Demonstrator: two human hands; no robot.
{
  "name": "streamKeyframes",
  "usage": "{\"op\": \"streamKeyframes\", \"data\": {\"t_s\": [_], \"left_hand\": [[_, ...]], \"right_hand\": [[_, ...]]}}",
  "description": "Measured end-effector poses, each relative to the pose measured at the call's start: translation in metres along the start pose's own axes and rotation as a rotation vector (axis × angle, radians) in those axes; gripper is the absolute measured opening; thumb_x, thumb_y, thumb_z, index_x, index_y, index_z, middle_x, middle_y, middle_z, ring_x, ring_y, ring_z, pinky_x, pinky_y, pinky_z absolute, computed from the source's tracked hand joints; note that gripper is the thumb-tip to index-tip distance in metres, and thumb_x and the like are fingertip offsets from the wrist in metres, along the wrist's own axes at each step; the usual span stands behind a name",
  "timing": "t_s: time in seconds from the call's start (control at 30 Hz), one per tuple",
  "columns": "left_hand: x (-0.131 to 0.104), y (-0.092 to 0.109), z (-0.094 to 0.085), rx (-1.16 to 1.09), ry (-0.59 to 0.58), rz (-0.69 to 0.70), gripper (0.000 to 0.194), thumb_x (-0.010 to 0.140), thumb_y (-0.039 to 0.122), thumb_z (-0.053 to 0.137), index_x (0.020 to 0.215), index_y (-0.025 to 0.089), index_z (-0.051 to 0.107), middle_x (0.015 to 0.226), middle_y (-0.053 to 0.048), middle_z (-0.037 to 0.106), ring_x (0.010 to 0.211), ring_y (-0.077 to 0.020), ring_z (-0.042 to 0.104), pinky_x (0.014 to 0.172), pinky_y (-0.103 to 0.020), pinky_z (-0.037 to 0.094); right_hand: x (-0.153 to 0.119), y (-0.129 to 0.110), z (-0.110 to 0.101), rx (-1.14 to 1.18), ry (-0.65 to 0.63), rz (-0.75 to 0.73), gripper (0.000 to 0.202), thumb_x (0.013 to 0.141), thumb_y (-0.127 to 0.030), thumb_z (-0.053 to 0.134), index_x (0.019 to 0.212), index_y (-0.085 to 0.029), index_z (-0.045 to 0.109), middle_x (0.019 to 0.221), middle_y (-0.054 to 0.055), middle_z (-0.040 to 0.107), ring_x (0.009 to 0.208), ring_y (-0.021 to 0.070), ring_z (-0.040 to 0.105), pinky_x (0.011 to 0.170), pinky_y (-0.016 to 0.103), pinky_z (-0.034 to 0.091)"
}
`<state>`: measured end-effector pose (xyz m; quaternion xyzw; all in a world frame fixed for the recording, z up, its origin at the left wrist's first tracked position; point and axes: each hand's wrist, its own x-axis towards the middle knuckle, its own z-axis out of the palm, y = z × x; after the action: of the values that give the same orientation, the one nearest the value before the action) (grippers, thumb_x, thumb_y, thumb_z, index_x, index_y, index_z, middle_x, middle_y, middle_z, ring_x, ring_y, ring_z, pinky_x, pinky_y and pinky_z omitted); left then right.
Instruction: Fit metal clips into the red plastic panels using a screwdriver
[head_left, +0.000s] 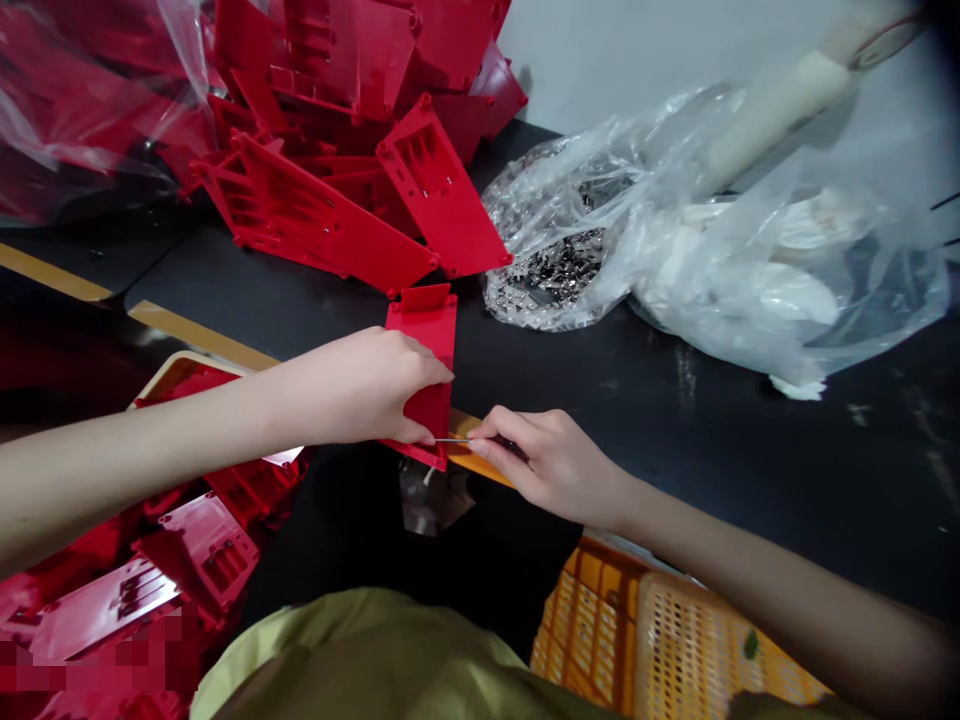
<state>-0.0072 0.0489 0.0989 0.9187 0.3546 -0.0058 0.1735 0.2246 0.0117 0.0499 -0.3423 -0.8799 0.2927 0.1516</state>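
Olive-green cloth [360, 660] of my clothing lies closest, with an orange crate [589, 620] to its right and a heap of red parts [201, 535] to its left. Past it, my left hand [379, 385] grasps a red panel [424, 320] at the near edge of the dark surface [675, 430]; the panel runs under my fingers, its far end showing beyond my knuckles, its near end just below my thumb. My right hand [551, 460] pinches a thin metal rod [453, 440], which points left over the panel, its tip at my left thumb; I cannot tell whether they touch. Beyond, red panels [469, 225] are piled beside a clear bag [555, 265] of small metal pieces.
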Motion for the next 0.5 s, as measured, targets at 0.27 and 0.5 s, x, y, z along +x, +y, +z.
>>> {"op": "streamKeyframes", "data": {"t_s": [0.27, 0.5], "left_hand": [[-0.003, -0.015, -0.001, -0.142, -0.024, 0.038, 0.046, 0.072, 0.019, 0.078, 0.116, 0.019, 0.066, 0.115, -0.007, 0.071, 0.105, -0.0238, 0.067, 0.086, -0.030, 0.050], [-0.003, -0.011, -0.001, -0.072, -0.030, 0.058, 0.042, 0.075, 0.025, 0.076, 0.116, 0.023, 0.065, 0.112, -0.005, 0.072, 0.100, -0.0231, 0.069, 0.082, -0.029, 0.051]], "right_hand": [[-0.001, 0.007, 0.005, -0.089, 0.066, -0.118, 0.025, 0.098, -0.025, 0.046, 0.077, -0.016, 0.057, 0.073, 0.001, 0.070, 0.060, 0.0090, 0.065, 0.051, 0.019, 0.038], [-0.004, 0.006, 0.011, -0.296, 0.126, -0.210, 0.028, 0.100, -0.024, 0.041, 0.078, -0.015, 0.058, 0.070, 0.002, 0.066, 0.060, 0.0105, 0.064, 0.049, 0.024, 0.036]]}}
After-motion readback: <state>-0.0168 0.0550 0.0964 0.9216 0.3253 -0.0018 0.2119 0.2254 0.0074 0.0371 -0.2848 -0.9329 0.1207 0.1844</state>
